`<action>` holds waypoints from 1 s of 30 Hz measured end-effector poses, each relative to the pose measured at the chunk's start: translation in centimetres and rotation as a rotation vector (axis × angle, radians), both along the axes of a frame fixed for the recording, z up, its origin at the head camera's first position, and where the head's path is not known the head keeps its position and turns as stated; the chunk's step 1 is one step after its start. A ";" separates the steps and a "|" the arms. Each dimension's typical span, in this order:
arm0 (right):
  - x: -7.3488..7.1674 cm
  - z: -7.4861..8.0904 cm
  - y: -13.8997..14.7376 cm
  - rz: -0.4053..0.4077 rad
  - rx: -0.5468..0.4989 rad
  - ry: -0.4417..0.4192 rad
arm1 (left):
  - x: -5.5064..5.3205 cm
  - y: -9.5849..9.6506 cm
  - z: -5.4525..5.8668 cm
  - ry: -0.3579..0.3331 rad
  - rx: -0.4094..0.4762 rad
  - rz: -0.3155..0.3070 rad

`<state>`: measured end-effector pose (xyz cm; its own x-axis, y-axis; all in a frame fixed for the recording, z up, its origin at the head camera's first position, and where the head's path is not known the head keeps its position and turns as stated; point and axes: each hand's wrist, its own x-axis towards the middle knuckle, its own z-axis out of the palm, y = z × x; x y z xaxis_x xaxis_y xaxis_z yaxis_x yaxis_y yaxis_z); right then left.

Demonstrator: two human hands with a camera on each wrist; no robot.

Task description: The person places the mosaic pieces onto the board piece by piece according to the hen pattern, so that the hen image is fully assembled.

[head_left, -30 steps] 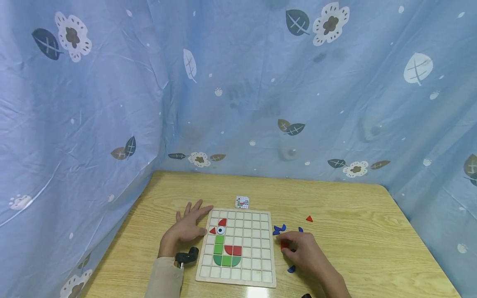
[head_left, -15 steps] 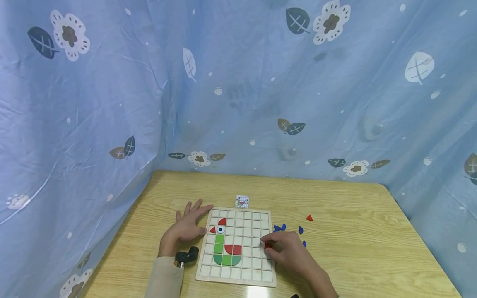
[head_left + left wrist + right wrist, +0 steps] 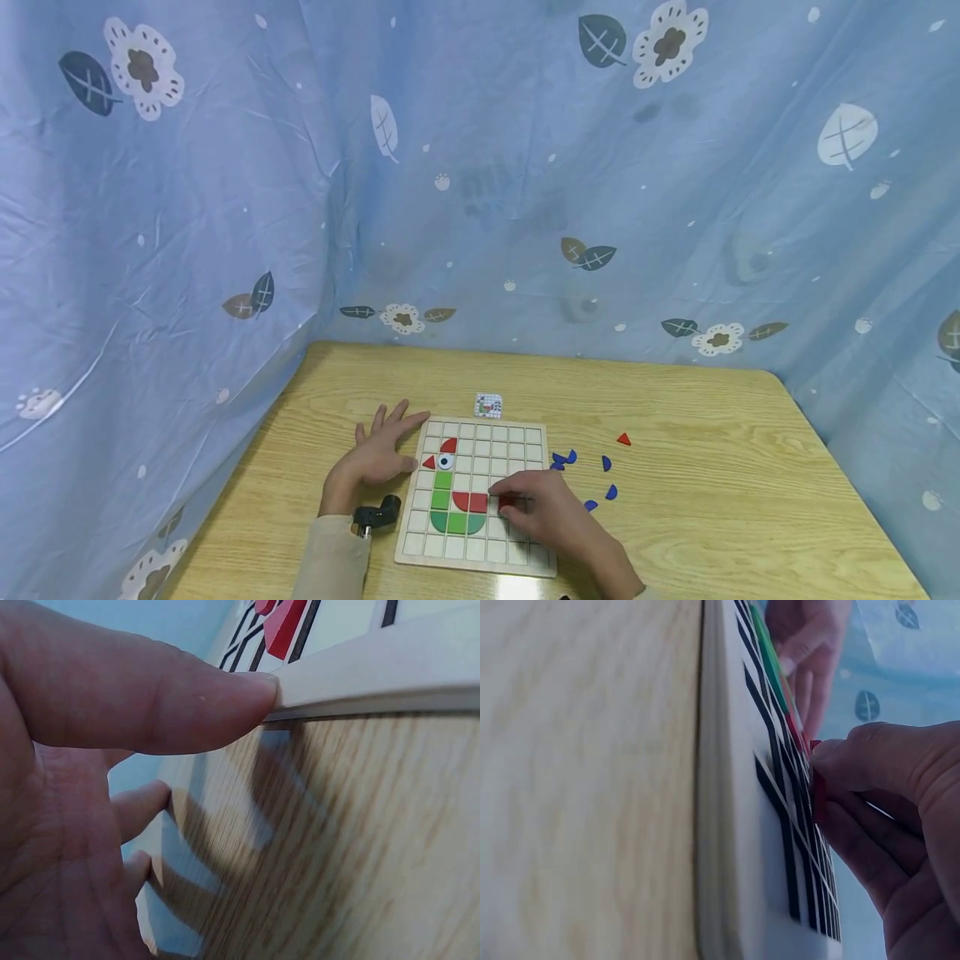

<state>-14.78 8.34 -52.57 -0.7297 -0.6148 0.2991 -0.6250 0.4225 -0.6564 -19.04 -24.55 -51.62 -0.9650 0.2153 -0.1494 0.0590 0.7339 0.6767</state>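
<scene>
My right hand (image 3: 551,510) is over the right half of the wooden grid board (image 3: 487,568). Between thumb and fingers it pinches a red tile (image 3: 818,791), seen nearly edge-on in the right wrist view, so its full outline is hidden. Just left of those fingertips lies a red square tile (image 3: 477,502), beside a red quarter-round tile (image 3: 461,502). Green tiles (image 3: 442,481), a round eye tile (image 3: 446,461) and a red triangle (image 3: 428,462) also fill cells. My left hand (image 3: 380,457) rests with spread fingers at the board's left side, its thumb touching the edge (image 3: 330,686).
Several blue half-round pieces (image 3: 607,463) lie scattered to the right of the board. Farther back is a loose red triangular piece (image 3: 624,439). A small pattern card (image 3: 488,406) lies behind the board. A blue patterned curtain (image 3: 510,208) hangs around the wooden table (image 3: 712,500).
My right hand has carried the red tile leftward from the loose pieces to over the board, uncovering blue pieces on the table. The left hand has stayed in place.
</scene>
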 end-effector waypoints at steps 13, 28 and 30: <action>0.1 -0.1 -0.9 -0.042 0.094 0.002 | 0.1 0.1 0.1 0.002 0.005 0.002; 0.0 -0.2 -1.2 -0.070 0.076 -0.001 | 0.1 0.1 0.2 0.003 0.006 0.003; 0.1 -0.2 -1.1 -0.067 0.060 0.000 | 0.1 0.1 0.2 0.003 0.003 0.005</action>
<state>-14.71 7.28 -52.76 -0.7698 -0.5815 0.2632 -0.5942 0.5023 -0.6282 -18.91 -24.47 -51.42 -0.9666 0.2110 -0.1457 0.0575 0.7320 0.6789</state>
